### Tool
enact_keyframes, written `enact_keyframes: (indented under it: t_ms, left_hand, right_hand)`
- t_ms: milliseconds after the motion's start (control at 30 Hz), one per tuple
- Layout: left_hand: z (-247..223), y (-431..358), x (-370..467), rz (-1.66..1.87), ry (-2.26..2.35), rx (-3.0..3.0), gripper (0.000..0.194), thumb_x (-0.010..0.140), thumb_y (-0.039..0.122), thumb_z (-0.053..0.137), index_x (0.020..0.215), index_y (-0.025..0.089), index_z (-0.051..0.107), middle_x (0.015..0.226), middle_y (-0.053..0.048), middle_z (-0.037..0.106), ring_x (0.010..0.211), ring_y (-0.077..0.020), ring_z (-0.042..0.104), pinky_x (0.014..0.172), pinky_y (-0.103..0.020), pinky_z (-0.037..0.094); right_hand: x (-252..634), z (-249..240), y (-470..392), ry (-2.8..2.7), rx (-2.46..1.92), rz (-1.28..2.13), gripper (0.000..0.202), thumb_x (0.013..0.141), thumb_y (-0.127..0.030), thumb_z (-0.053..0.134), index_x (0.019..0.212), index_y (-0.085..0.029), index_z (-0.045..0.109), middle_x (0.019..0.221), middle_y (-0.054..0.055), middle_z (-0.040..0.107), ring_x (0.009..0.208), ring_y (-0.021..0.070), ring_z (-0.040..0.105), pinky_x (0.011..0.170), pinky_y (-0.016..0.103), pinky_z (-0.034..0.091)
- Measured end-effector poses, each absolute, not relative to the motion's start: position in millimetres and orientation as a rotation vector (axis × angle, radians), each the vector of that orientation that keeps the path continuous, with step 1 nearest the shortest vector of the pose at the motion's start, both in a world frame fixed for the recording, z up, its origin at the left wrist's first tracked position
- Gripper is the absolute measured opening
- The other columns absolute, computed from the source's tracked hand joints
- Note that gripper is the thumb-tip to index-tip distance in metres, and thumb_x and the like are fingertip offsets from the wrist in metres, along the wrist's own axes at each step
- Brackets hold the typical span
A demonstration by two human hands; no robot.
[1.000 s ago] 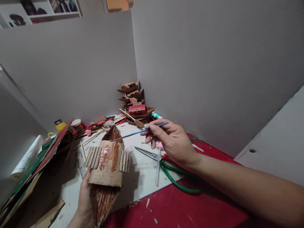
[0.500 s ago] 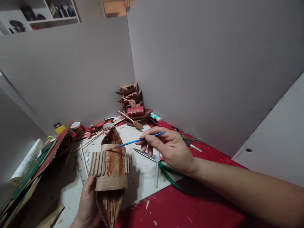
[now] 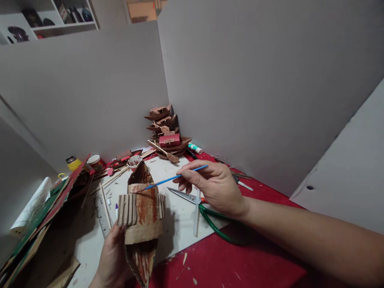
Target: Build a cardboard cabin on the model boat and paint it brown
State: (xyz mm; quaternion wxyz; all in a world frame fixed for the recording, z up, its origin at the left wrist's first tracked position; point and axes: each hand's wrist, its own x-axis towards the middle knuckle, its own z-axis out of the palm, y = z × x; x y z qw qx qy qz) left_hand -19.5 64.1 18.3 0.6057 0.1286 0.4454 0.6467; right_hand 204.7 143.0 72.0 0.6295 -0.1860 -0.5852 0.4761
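Observation:
A cardboard model boat (image 3: pixel 143 234) is held up in my left hand (image 3: pixel 112 254), whose thumb presses its left side; the other fingers are hidden behind it. Its roof carries a corrugated strip on each side, with wet reddish-brown paint (image 3: pixel 147 206) down the middle. Between the thumb and fingers of my right hand (image 3: pixel 211 186) is a thin blue paintbrush (image 3: pixel 175 176). The brush tip touches the upper left of the roof, where brown marks show. Beneath my right hand lie green-handled scissors (image 3: pixel 216 230) on a white board (image 3: pixel 180 236).
Finished model boats (image 3: pixel 168 130) are stacked in the far corner. A paint-stained cup (image 3: pixel 134 161), wooden sticks (image 3: pixel 105 204) and a yellow bottle (image 3: pixel 73 163) stand or lie behind. Cardboard sheets (image 3: pixel 45 224) lean at the left. Grey partitions (image 3: pixel 255 88) enclose the red table (image 3: pixel 228 264).
The boat has turned slightly and shifted a little to the right in my left hand. The brush tip has moved slightly, and more brown paint shows at the roof's upper left.

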Motion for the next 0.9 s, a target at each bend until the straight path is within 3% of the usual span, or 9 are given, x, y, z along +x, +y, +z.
enact_keyframes:
  t_ms: [233, 400, 533, 700, 900]
  left_hand:
    - [17, 65, -19, 1.496, 0.957, 0.284, 0.037, 0.06, 0.015, 0.07, 0.096, 0.021, 0.073, 0.079, -0.006, 0.075, 0.087, -0.0328, 0.07, 0.082, -0.045, 0.055]
    - [19, 64, -19, 1.444, 0.958, 0.371, 0.028, 0.056, 0.016, 0.076, 0.083, 0.021, 0.074, 0.084, -0.006, 0.075, 0.094, -0.0346, 0.068, 0.085, -0.045, 0.054]
    - [26, 64, -12, 1.448, 0.943, 0.466, 0.039, 0.049, 0.013, 0.081, 0.086, 0.021, 0.075, 0.095, -0.007, 0.075, 0.103, -0.036, 0.065, 0.088, -0.043, 0.053]
    - [27, 64, -10, 1.445, 0.933, 0.571, 0.049, 0.061, 0.019, 0.079, 0.109, 0.024, 0.07, 0.113, -0.005, 0.071, 0.118, -0.0327, 0.057, 0.096, -0.039, 0.049]
    - [14, 66, -18, 1.518, 1.012, 0.561, 0.045, 0.072, 0.021, 0.074, 0.116, 0.024, 0.068, 0.111, -0.003, 0.072, 0.126, -0.0257, 0.052, 0.1, -0.031, 0.045]
  right_hand:
    - [206, 73, 142, -1.368, -0.424, 1.039, 0.017, 0.079, -0.033, 0.073, 0.075, -0.017, 0.072, 0.065, 0.003, 0.072, 0.054, 0.0116, 0.065, 0.045, 0.021, 0.052]
    - [206, 70, 141, -1.39, -0.416, 0.995, 0.012, 0.079, -0.029, 0.072, 0.077, -0.018, 0.073, 0.066, 0.003, 0.072, 0.054, 0.012, 0.066, 0.047, 0.022, 0.053]
    - [206, 71, 139, -1.404, -0.415, 0.945, 0.01, 0.08, -0.028, 0.072, 0.077, -0.018, 0.073, 0.066, 0.003, 0.072, 0.056, 0.0125, 0.066, 0.047, 0.022, 0.054]
    - [209, 72, 137, -1.465, -0.373, 0.862, 0.007, 0.081, -0.024, 0.07, 0.077, -0.019, 0.073, 0.066, 0.002, 0.072, 0.058, 0.0124, 0.067, 0.053, 0.023, 0.055]
    - [213, 72, 136, -1.558, -0.369, 0.735, 0.009, 0.084, -0.025, 0.066, 0.08, -0.019, 0.072, 0.071, 0.003, 0.072, 0.061, 0.0131, 0.067, 0.057, 0.025, 0.057]
